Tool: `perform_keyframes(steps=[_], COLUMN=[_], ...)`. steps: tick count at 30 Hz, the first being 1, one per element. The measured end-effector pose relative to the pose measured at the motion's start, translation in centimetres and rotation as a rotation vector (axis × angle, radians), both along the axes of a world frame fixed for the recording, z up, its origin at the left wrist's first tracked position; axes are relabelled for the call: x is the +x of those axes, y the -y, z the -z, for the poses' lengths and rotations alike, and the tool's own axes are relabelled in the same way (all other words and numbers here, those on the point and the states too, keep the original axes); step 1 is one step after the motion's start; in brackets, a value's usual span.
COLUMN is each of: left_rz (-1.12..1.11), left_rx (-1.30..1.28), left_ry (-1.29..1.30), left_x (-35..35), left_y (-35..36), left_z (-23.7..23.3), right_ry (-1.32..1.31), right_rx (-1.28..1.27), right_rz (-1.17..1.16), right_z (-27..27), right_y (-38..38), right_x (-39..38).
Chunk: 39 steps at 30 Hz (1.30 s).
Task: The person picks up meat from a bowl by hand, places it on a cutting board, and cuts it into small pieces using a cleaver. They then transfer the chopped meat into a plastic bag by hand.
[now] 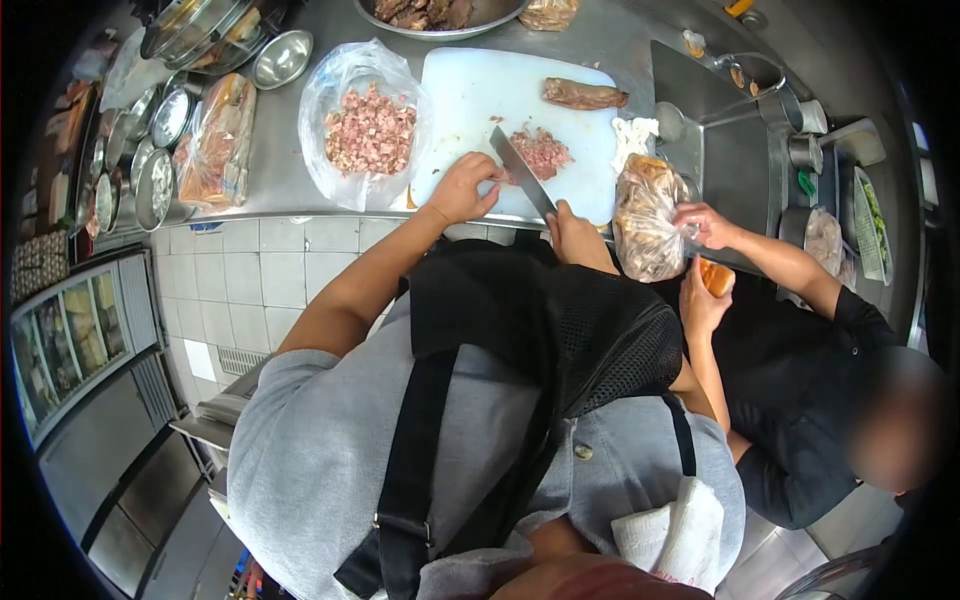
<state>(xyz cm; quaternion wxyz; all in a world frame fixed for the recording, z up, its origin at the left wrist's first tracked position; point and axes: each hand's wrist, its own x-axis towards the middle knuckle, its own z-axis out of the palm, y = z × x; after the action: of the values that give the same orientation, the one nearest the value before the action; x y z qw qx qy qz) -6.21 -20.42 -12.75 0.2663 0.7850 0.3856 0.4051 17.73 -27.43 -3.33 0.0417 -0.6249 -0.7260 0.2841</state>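
My right hand is wrapped round the handle of a kitchen knife, its blade slanting up and left over a white cutting board. Just left of the blade, my left hand has its fingers curled in, pinching what looks like a small piece of reddish meat. Chopped meat lies in a loose pile on the blade's right side. A longer brown piece of meat rests near the board's far right corner. Left of the board, diced pink meat fills an opened clear plastic bag.
To the right, a co-worker's hand grips a bag of brown food; their other hand holds a bread roll. Beyond is a sink. Metal bowls and bagged sliced food stand left; a meat basin sits behind.
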Motion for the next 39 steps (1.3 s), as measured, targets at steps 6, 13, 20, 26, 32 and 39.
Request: perform_keyframes(steps=[6,13,20,26,32,39], left_rz=[0.072,0.077,0.09,0.094,0.084,-0.02], left_rx=[0.052,-0.066,-0.073,-0.051,-0.047,-0.127], left_ry=[-0.017,-0.045,-0.02,-0.002,0.064,-0.002], left_x=[-0.6,-1.3,-1.9,-2.1,-2.4,-2.4], left_y=[-0.8,-0.3,-0.6,0.0,0.0,0.6], left_z=[1.1,0.6,1.0,1.1,1.0,1.6], right_ry=[0.001,-0.002,-0.025,0.048,0.052,-0.083], right_rx=[0.002,-0.004,0.012,0.034,-0.021,0.073], right_rz=[0.032,0.079,0.139,0.115,0.093,0.21], right_z=[-0.6,-1.1,0.0,0.2,1.3,2.0], right_y=[1.4,2.9,3.1,3.6,4.2,4.4], right_x=[-0.3,-0.8,-1.7,-2.2,-2.0,-1.0])
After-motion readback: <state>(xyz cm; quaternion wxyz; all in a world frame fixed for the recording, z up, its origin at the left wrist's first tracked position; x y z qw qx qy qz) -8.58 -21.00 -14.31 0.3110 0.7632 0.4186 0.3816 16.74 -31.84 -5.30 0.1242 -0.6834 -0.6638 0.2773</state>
